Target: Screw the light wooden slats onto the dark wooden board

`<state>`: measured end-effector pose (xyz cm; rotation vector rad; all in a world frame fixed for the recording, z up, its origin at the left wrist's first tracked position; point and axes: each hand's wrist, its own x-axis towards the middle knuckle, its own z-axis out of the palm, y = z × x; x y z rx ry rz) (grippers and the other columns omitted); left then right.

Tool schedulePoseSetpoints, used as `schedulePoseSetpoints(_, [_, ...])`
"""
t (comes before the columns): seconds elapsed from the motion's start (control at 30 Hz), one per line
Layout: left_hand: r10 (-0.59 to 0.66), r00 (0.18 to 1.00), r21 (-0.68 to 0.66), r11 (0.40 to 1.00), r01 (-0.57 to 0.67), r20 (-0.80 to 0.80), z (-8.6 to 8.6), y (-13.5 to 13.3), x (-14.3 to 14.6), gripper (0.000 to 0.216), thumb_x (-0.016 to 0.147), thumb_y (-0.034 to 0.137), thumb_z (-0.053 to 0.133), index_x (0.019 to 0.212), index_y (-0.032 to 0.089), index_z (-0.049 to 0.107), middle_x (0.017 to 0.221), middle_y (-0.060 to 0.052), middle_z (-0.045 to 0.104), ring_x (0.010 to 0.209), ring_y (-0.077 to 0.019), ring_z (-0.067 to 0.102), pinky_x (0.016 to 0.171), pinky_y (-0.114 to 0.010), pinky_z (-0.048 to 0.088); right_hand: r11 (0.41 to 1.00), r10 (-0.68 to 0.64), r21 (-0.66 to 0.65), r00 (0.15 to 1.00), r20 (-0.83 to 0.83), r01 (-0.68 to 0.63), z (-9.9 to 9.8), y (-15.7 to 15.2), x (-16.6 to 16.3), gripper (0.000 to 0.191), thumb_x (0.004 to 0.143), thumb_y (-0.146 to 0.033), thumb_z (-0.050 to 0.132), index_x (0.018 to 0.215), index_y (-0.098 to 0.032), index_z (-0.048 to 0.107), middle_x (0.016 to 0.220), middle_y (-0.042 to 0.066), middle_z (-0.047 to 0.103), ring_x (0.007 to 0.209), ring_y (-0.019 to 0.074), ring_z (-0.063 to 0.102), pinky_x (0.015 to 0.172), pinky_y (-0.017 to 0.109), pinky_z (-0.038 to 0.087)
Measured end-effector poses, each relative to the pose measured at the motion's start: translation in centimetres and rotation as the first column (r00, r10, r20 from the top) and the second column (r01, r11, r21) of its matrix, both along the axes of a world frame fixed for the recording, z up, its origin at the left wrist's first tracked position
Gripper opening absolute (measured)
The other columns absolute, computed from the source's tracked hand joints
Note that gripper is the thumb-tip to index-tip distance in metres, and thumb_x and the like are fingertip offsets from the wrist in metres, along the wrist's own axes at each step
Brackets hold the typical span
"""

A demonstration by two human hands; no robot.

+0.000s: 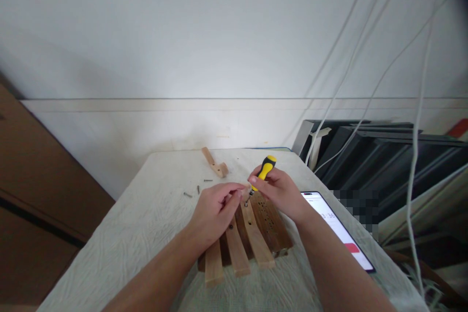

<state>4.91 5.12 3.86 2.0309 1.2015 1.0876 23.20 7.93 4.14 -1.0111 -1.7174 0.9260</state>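
A yellow-and-black screwdriver (265, 167) is gripped in my right hand (281, 192), tilted with its shaft pointing down and left. Its tip is at the upper hole of a light wooden hook (258, 241), where something small and metallic shows. My left hand (218, 210) is closed, its thumb and fingers pinching the far end of this hook. Two more light wooden hooks, a middle one (237, 252) and a left one (214, 263), lie side by side across a dark brown wooden board (272, 226). My left hand covers their far ends.
Beyond my hands lies a loose wooden hook (211, 160). Several screws (187, 195) are scattered left of it on the pale cloth-covered table (127, 234). A lit phone (334, 229) rests at the right. White cables (417, 156) hang beside dark panels (398, 156).
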Motion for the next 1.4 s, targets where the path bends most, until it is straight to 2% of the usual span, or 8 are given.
schedulePoseSetpoints(0.17, [-0.001,0.996,-0.099,0.995,0.010,0.090,0.1,-0.2,0.2,0.027,0.087,0.035,0.050,0.099,0.016,0.065,0.074,-0.002,0.066,0.047,-0.0070,0.056,0.046,-0.018,0.043,0.997,0.007,0.081,0.998,0.059,-0.012,0.0,-0.2,-0.2,0.023,0.079,-0.041,0.064,0.074,-0.018,0.065,0.069,0.001,0.059,0.066,0.0134,0.054,0.059,0.025,0.040])
schedulePoseSetpoints(0.27, [0.006,0.994,-0.090,0.996,0.004,0.110,0.1,-0.2,0.2,0.025,0.087,0.035,0.051,0.093,0.015,0.066,0.070,-0.001,0.063,0.046,-0.0071,0.056,0.044,-0.017,0.043,0.995,0.006,0.102,0.995,0.096,-0.015,-0.1,-0.1,-0.2,0.021,0.078,-0.039,0.065,0.074,-0.018,0.066,0.072,0.001,0.060,0.069,0.0141,0.055,0.064,0.026,0.042])
schedulePoseSetpoints(0.53, [-0.017,0.992,-0.102,0.994,0.029,0.123,-0.4,-0.1,0.3,0.029,0.088,0.039,0.049,0.098,0.017,0.064,0.078,-0.003,0.065,0.049,-0.0074,0.058,0.043,-0.016,0.045,0.994,0.035,0.095,0.992,0.124,-0.047,0.0,-0.2,-0.7,0.022,0.077,-0.038,0.067,0.076,-0.016,0.066,0.072,0.002,0.060,0.069,0.0141,0.055,0.064,0.026,0.043])
schedulePoseSetpoints(0.7, [0.000,0.992,-0.009,1.000,0.001,0.125,-0.5,-0.2,0.2,0.024,0.088,0.033,0.049,0.097,0.017,0.064,0.080,-0.004,0.066,0.051,-0.0070,0.057,0.046,-0.017,0.046,0.994,0.033,0.100,0.990,0.133,-0.047,-0.1,-0.2,-0.6,0.020,0.077,-0.037,0.067,0.075,-0.017,0.067,0.073,0.002,0.061,0.069,0.0140,0.056,0.064,0.026,0.044])
schedulePoseSetpoints(0.97, [0.037,0.999,0.135,0.990,-0.038,0.008,0.1,-0.7,0.1,0.024,0.090,0.031,0.046,0.095,0.018,0.065,0.080,-0.004,0.067,0.065,-0.0104,0.059,0.057,-0.020,0.046,0.992,0.012,0.124,0.987,0.159,-0.032,0.1,-0.2,-0.6,0.024,0.077,-0.041,0.066,0.073,-0.017,0.066,0.072,0.002,0.060,0.068,0.0144,0.054,0.062,0.026,0.042])
schedulePoseSetpoints(1.13, [0.028,0.998,0.155,0.988,-0.020,-0.049,0.3,-0.8,-0.3,0.022,0.090,0.030,0.047,0.097,0.018,0.064,0.081,-0.002,0.066,0.061,-0.0088,0.053,0.056,-0.020,0.043,0.991,0.006,0.129,0.984,0.178,-0.030,0.2,-0.2,-0.6,0.025,0.077,-0.041,0.065,0.072,-0.017,0.066,0.071,0.002,0.058,0.067,0.0143,0.053,0.062,0.026,0.041])
schedulePoseSetpoints(1.27, [0.047,0.996,0.117,0.992,-0.038,-0.074,1.4,-0.7,-0.4,0.025,0.088,0.034,0.049,0.103,0.018,0.060,0.094,-0.005,0.065,0.060,-0.0088,0.052,0.055,-0.020,0.042,0.985,-0.013,0.172,0.975,0.223,-0.026,0.3,-0.3,-0.7,0.017,0.079,-0.032,0.064,0.072,-0.016,0.065,0.072,0.002,0.058,0.067,0.0143,0.054,0.061,0.026,0.040])
schedulePoseSetpoints(1.4, [0.020,0.992,0.038,0.999,-0.016,-0.123,4.1,0.0,0.4,0.034,0.078,0.041,0.062,0.103,0.018,0.059,0.099,-0.005,0.063,0.059,-0.0092,0.052,0.053,-0.021,0.041,0.972,0.000,0.228,0.975,0.220,-0.051,0.2,-0.4,-0.9,0.004,0.077,-0.015,0.061,0.074,-0.015,0.063,0.078,0.004,0.059,0.073,0.0157,0.056,0.065,0.026,0.041])
